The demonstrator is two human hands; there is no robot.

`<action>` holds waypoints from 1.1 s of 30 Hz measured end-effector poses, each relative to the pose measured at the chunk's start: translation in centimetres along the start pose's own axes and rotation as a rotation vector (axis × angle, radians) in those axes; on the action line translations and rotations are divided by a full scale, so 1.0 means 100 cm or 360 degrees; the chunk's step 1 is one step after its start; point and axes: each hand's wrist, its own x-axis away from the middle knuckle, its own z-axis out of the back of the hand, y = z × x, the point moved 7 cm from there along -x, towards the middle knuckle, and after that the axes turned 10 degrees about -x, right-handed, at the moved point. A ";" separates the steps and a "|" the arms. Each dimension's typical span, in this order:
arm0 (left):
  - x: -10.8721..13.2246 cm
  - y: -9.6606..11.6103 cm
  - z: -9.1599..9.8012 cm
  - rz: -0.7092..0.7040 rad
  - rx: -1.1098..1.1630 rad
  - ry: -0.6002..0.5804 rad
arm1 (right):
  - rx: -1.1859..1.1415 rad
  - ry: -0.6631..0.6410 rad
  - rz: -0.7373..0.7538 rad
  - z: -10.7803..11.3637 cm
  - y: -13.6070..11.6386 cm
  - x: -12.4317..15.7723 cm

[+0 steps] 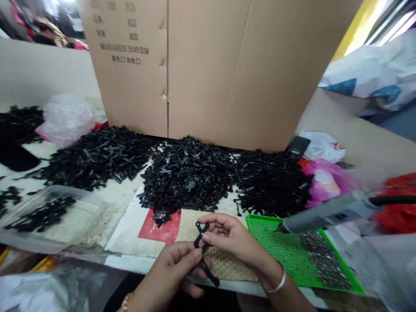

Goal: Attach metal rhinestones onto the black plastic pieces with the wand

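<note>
Both hands, the left hand point(172, 268) and the right hand point(227, 236), pinch black plastic clip pieces point(204, 251) together near the desk point(123, 195) edge; seemingly mid-assembly, needing aligned pressing next.

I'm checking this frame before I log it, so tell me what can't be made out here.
1. Head view: where the two black clip parts join is hidden by the fingertips of the left hand and right hand.
2. The small metal pieces on the green tray are too small to identify.
3. The grey tool over the tray is blurred.
4. The cardboard box print is partly cut off at the top edge.
</note>
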 end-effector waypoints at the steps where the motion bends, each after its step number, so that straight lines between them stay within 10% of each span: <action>1: 0.001 0.000 0.000 0.0010 -0.0009 0.0016 | -0.0011 0.0010 0.0009 0.000 0.001 0.000; 33: -0.002 -0.005 -0.003 0.0039 0.0182 -0.0040 | -0.0145 0.0011 0.0058 -0.002 0.005 0.001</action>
